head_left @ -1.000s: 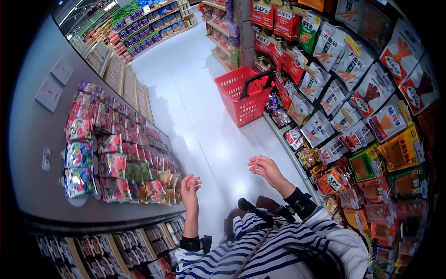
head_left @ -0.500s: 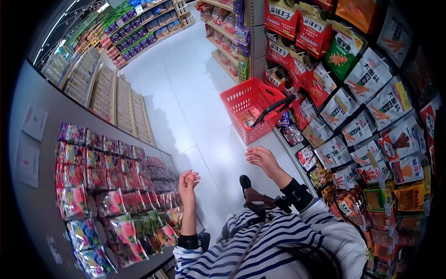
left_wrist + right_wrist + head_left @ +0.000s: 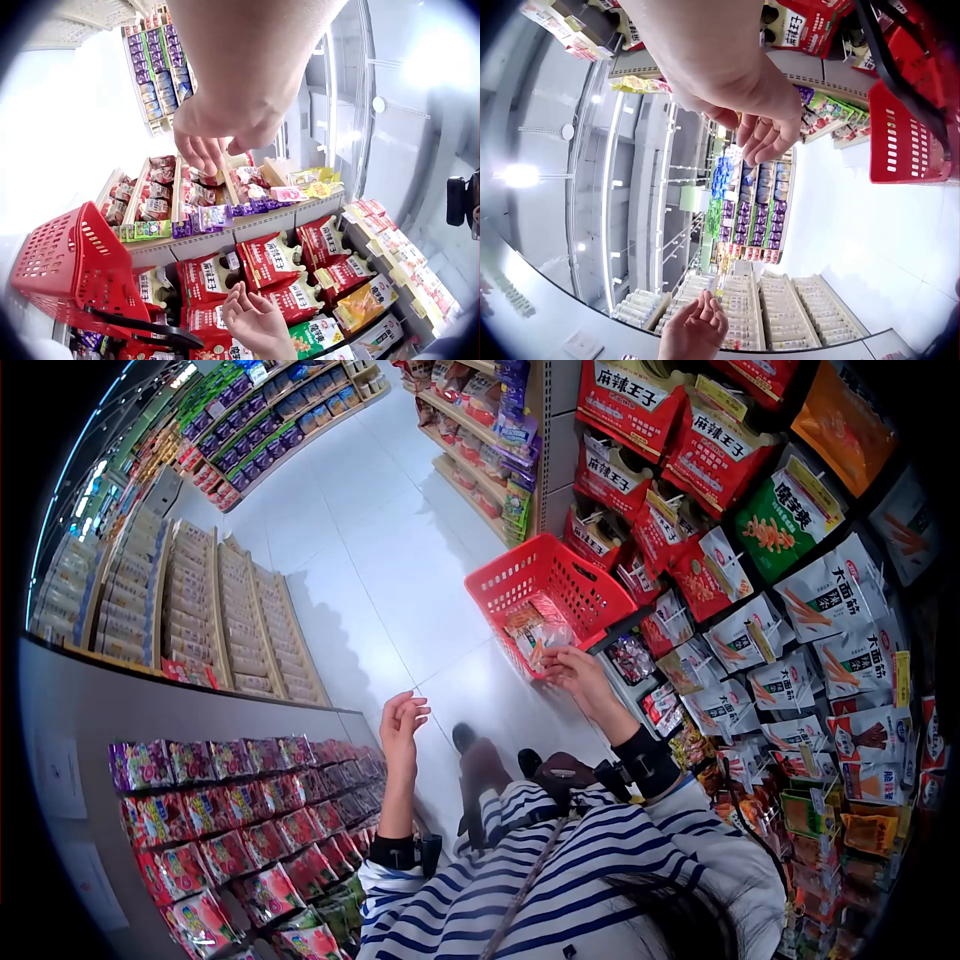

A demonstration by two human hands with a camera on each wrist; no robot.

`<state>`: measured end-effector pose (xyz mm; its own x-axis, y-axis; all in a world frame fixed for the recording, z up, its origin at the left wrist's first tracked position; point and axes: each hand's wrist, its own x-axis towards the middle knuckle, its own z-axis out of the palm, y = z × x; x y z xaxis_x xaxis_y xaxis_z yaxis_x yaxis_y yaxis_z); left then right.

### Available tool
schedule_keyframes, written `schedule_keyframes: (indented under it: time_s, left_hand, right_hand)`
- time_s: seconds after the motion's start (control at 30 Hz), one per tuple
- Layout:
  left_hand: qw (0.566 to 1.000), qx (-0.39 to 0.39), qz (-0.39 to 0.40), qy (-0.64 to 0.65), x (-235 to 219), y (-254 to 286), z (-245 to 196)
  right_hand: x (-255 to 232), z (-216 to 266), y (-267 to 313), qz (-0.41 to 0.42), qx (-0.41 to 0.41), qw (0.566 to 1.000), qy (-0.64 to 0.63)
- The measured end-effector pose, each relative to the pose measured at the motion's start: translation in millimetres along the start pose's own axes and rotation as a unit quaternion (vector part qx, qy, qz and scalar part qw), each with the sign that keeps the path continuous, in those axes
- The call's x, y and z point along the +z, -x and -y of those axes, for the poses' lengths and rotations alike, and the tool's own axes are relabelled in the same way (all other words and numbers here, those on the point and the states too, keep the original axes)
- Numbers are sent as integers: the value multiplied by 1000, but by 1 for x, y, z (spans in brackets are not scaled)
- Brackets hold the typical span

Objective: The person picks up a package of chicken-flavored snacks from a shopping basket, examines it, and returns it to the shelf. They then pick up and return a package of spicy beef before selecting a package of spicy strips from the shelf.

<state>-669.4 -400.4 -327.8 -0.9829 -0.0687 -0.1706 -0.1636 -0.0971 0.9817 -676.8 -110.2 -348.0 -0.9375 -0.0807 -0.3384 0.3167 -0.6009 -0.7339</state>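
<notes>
My left hand [image 3: 402,725] hangs in the air over the aisle, fingers loosely bent, holding nothing. Opposite it, my right hand [image 3: 578,680] also holds nothing; its fingertips overlap the near side of a red shopping basket [image 3: 510,578] in the head view. Inside that basket lie snack packets [image 3: 530,632], one with a clear wrapper. A black handle [image 3: 146,325] on the basket shows in the left wrist view. From the right wrist, the right hand [image 3: 739,97] appears well apart from the basket [image 3: 907,146], its fingers relaxed.
Hanging snack bags [image 3: 630,400] in red, green and white cover the display on my right. Packaged sweets [image 3: 240,810] hang on a rack at lower left. Low shelves [image 3: 190,600] stand farther along the left, and stocked shelves [image 3: 480,430] project beyond the basket. Tiled floor [image 3: 350,550] runs between.
The view has shifted forward along the aisle, so the basket and red bags look nearer. My right hand now overlaps the basket's near side. Both hands stay empty.
</notes>
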Motion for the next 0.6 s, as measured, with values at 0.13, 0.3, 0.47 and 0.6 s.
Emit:
schedule_keyframes:
  time_s: [0.13, 0.3, 0.47, 0.6]
  left_hand:
    - [999, -12, 34, -15, 12, -60, -8]
    - [994, -25, 103, -33, 21, -150, -11]
    - [979, -63, 187, -44, 28, -252, -11]
    - [964, -73, 247, -67, 41, -325, -17]
  right_hand:
    - [-6, 10, -27, -46, -20, 999, -12]
    - [-8, 20, -74, -129, -63, 989, -26]
    - [-8, -5, -129, -221, -49, 974, -22]
    - [2, -42, -159, -183, 57, 977, 93]
